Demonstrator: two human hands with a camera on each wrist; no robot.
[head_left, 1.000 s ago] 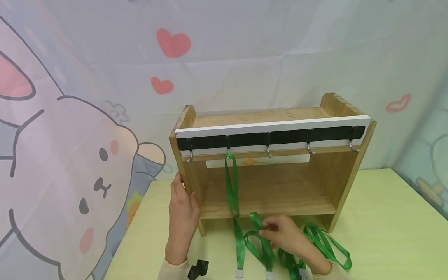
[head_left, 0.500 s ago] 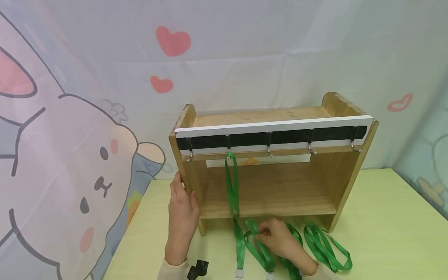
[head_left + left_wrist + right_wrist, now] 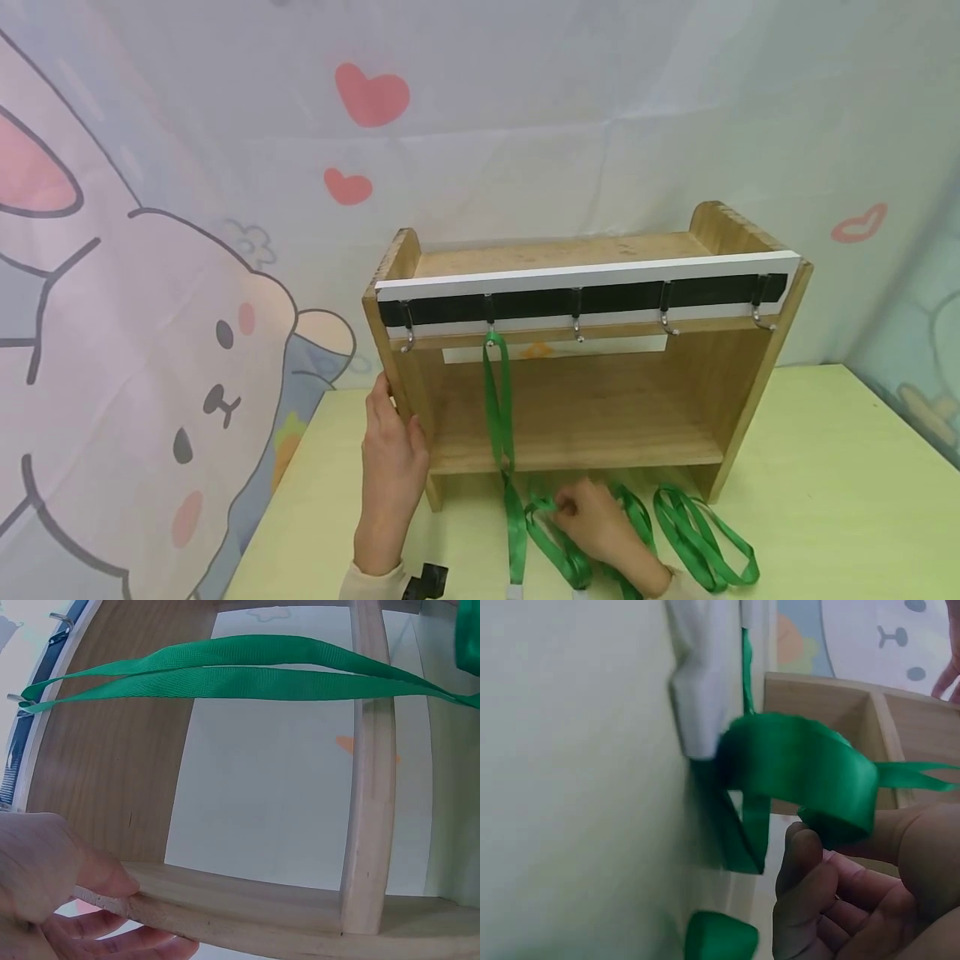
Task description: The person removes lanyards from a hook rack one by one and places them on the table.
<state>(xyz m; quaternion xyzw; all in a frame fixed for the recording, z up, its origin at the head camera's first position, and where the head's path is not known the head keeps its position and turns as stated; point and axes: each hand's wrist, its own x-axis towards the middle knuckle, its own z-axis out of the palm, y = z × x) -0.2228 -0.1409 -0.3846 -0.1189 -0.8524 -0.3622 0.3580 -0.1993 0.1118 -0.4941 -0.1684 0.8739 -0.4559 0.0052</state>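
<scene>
My left hand (image 3: 392, 475) grips the left side panel of a small wooden shelf (image 3: 577, 408); in the left wrist view the thumb lies on the panel's edge and the fingers go behind it. Low in front of the shelf, my right hand (image 3: 600, 525) pinches the band of a green lanyard (image 3: 802, 757) lying on the table. One green lanyard (image 3: 498, 400) hangs from the second hook from the left, its white clip (image 3: 513, 592) near the bottom of the head view. Part of another lanyard (image 3: 636, 512) shows behind my right hand.
A white-and-black rail (image 3: 536, 302) with several metal hooks runs along the shelf's top front. Another coiled green lanyard (image 3: 701, 537) lies at the right on the pale yellow table (image 3: 825, 500). A printed cloth (image 3: 525, 150) covers the wall behind.
My right hand has moved slightly down and left, lowering the band's raised end toward the table. The left hand has stayed on the side panel.
</scene>
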